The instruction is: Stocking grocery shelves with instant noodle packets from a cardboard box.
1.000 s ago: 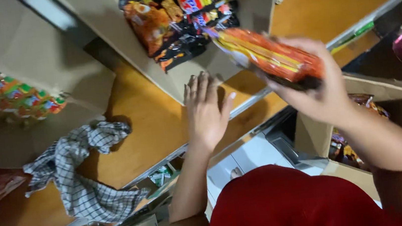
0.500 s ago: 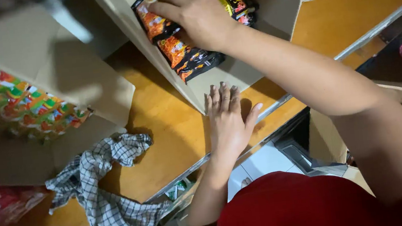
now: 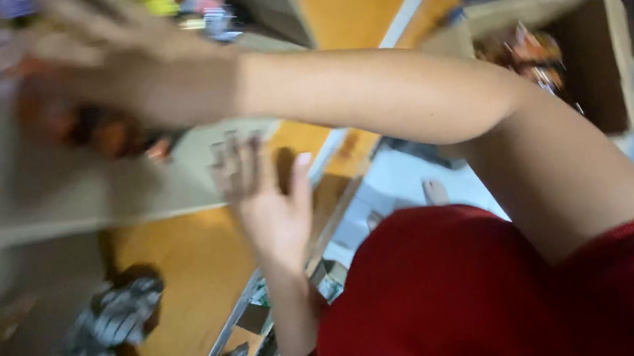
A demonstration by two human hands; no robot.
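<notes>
Head view, strongly motion-blurred. The right hand (image 3: pixel 113 70) reaches across the upper left of the frame, palm down with the fingers spread, lying on a blurred cluster of orange and dark snack packets (image 3: pixel 105 137) that sit in the large brown cardboard box (image 3: pixel 60 201). Blur hides whether the fingers close on a packet or merely press upon the pile. The right forearm runs from this hand towards the right edge, passing above the left hand. The left hand (image 3: pixel 268 203) is held flat and wide, fingers extended and slightly apart, thumb out to the right; its fingertips touch the lower edge of the large cardboard box, while the palm lies over the orange-brown wooden shelf board (image 3: pixel 179 287). It holds nothing. At the lower left, a crumpled grey-and-white checked cloth (image 3: pixel 107 349) lies on the same board, well apart from both hands. At the upper right stands a smaller open cardboard carton (image 3: pixel 602 54) containing further orange packets, near the person's right upper arm. A red garment (image 3: pixel 486 294) worn by the person fills the lower right of the frame.
</notes>
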